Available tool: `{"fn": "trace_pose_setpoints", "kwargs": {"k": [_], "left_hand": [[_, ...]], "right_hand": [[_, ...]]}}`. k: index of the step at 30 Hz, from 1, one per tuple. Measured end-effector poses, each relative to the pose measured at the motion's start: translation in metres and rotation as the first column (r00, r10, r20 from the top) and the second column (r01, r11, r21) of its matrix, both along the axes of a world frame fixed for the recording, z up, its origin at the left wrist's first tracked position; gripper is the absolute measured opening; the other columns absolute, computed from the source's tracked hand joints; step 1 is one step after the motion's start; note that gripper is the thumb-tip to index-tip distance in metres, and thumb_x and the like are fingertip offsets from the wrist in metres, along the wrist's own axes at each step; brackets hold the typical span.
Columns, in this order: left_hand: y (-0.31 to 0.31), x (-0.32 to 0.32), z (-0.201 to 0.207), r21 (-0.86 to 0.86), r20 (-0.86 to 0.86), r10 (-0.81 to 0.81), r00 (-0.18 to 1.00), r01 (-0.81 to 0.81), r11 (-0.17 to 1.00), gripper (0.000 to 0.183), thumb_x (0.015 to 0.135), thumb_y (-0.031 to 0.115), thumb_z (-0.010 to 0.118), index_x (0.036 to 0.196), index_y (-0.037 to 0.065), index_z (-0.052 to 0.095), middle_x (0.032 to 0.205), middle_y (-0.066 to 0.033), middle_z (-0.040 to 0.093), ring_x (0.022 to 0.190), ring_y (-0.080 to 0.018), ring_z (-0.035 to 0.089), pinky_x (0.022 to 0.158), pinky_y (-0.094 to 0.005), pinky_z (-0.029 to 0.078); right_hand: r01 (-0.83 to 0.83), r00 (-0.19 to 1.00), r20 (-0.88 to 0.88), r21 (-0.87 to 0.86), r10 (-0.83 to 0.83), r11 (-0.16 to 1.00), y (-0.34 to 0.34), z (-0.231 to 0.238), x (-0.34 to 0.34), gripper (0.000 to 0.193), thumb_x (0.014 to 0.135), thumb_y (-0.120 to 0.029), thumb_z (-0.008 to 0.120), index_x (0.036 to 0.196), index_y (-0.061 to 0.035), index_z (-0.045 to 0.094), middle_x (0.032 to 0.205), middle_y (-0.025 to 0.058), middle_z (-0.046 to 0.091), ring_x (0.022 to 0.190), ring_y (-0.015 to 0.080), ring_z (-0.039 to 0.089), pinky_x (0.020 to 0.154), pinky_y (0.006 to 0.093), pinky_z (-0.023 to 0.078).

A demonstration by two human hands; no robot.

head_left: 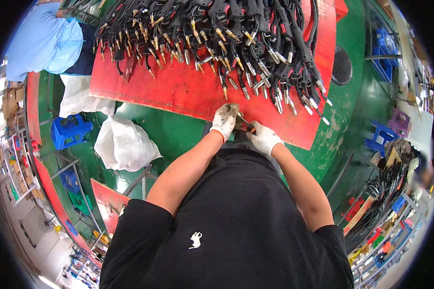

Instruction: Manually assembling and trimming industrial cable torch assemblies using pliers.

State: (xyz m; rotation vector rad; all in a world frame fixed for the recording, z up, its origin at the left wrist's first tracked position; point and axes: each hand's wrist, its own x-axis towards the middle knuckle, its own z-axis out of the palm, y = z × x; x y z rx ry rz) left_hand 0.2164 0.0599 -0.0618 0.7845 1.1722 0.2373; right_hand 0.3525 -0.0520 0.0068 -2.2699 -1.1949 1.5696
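At the near edge of the red table, my two gloved hands work close together. My left hand, in a soiled white glove with an orange cuff, is closed with its fingertips pinched. What sits in that pinch is too small to name. My right hand, also in a white glove, is closed around a thin screwdriver-like tool, its slim shaft pointing toward the left fingertips. Just beyond the hands lies a dense pile of welding torches, black-handled, with brass and silver tips facing me.
White sacks and a blue stool are on the green floor at left. A person in light blue stands at the far left. To the right are a round black stool, another blue stool and bundled black cables.
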Motion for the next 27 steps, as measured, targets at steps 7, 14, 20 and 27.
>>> {"fn": "trace_pose_setpoints", "kwargs": {"k": [7, 14, 20, 27], "left_hand": [[0.047, -0.028, -0.034, 0.154, -0.108, 0.273, 0.956, -0.255, 0.955, 0.011, 0.097, 0.016, 0.053, 0.097, 0.006, 0.059, 0.071, -0.0017, 0.055, 0.059, -0.0139, 0.055, 0.051, -0.033, 0.047], [0.112, -0.015, -0.039, 0.483, -0.536, -0.049, 0.843, 0.354, 0.801, 0.04, 0.093, 0.039, 0.057, 0.098, 0.002, 0.07, 0.101, -0.0275, 0.068, 0.099, -0.0439, 0.064, 0.085, -0.0493, 0.049], [0.125, 0.02, -0.022, 0.435, -0.709, -0.055, 0.703, 0.497, 0.751, 0.045, 0.091, 0.047, 0.059, 0.102, 0.005, 0.07, 0.109, -0.023, 0.069, 0.105, -0.0404, 0.065, 0.09, -0.0495, 0.051], [0.118, 0.023, -0.019, 0.382, -0.687, -0.047, 0.725, 0.415, 0.826, 0.049, 0.088, 0.05, 0.064, 0.105, 0.005, 0.068, 0.106, -0.0233, 0.07, 0.103, -0.0413, 0.066, 0.087, -0.0495, 0.052]], "right_hand": [[0.068, 0.998, -0.017, -0.015, -0.068, 0.998, 0.011, -0.01, 0.007, 0.045, 0.091, -0.033, 0.059, 0.124, -0.0021, 0.059, 0.115, 0.0291, 0.065, 0.113, 0.0429, 0.062, 0.096, 0.0455, 0.048], [0.284, 0.942, -0.176, -0.038, -0.286, 0.958, 0.028, -0.056, -0.01, 0.034, 0.093, -0.025, 0.06, 0.119, -0.0022, 0.058, 0.088, 0.0121, 0.064, 0.073, 0.0201, 0.062, 0.064, 0.0347, 0.051], [0.637, 0.628, -0.341, -0.291, -0.7, 0.713, 0.045, -0.05, -0.039, 0.025, 0.095, -0.016, 0.061, 0.116, -0.0053, 0.053, 0.078, 0.0042, 0.058, 0.062, 0.0119, 0.056, 0.05, 0.0266, 0.045], [0.649, 0.725, -0.232, -0.087, -0.649, 0.756, 0.034, -0.081, -0.04, 0.04, 0.092, -0.025, 0.064, 0.123, -0.0005, 0.058, 0.079, 0.0063, 0.063, 0.066, 0.0155, 0.059, 0.06, 0.0325, 0.049]]}}
